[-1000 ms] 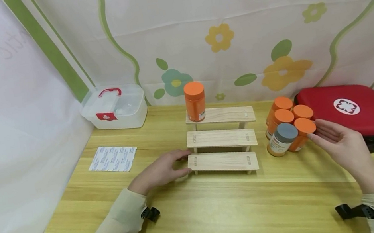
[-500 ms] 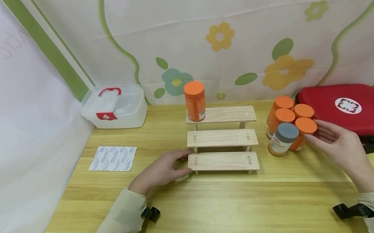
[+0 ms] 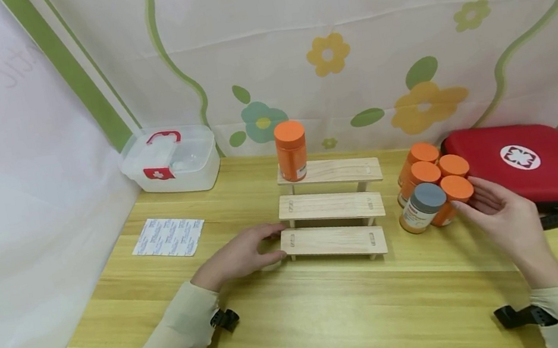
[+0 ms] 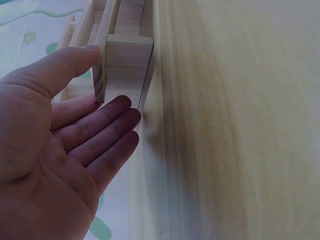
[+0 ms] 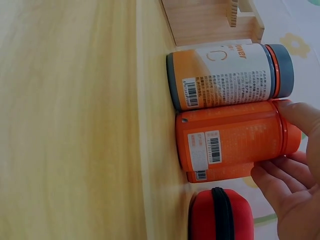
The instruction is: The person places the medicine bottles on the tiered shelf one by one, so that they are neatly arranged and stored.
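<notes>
My right hand (image 3: 504, 218) grips an orange bottle (image 5: 235, 132) near its cap, thumb on one side and fingers on the other. That bottle stands upright at the front right of a cluster of orange bottles (image 3: 424, 173). A grey-capped bottle (image 3: 418, 216) with a pale label stands close against it. Over on the left, my left hand (image 3: 239, 256) holds the left end of the lowest step of a three-step wooden rack (image 3: 332, 242), thumb and index finger at the board's edge. Its other fingers (image 4: 107, 135) extend beside the rack. Another orange bottle (image 3: 291, 154) stands on the top step's left end.
A red first-aid case (image 3: 522, 168) lies right of the bottles, close to my right hand. At the back left stands a clear box (image 3: 179, 177) with a red handle. A printed white sheet (image 3: 169, 236) lies in front of it. A flowered cloth (image 3: 259, 38) hangs behind the table.
My right wrist and forearm have shifted slightly left, while its fingers stay at the same orange bottle. The left hand, the rack and the bottles look unchanged.
</notes>
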`<action>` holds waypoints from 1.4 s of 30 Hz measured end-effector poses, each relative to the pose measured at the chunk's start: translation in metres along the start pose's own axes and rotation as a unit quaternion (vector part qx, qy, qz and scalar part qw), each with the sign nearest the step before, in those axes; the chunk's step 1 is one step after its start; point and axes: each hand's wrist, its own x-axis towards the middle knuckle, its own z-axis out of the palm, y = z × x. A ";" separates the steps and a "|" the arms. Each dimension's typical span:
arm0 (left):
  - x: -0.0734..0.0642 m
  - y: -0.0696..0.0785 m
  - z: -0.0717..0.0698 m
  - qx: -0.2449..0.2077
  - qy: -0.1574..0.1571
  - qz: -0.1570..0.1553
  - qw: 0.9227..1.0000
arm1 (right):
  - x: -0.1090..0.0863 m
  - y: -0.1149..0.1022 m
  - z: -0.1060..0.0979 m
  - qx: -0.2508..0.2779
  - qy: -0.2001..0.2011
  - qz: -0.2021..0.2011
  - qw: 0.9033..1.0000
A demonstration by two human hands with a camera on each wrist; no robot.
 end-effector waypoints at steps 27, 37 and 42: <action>0.000 -0.002 0.001 -0.007 0.002 -0.007 1.000 | -0.001 0.001 0.007 -0.004 0.022 0.012 1.000; 0.001 -0.001 0.000 -0.010 0.000 0.001 1.000 | -0.003 0.000 0.005 0.012 0.028 0.025 0.999; 0.000 -0.001 -0.001 -0.005 -0.001 -0.004 1.000 | -0.004 -0.005 0.002 0.024 0.038 0.023 0.999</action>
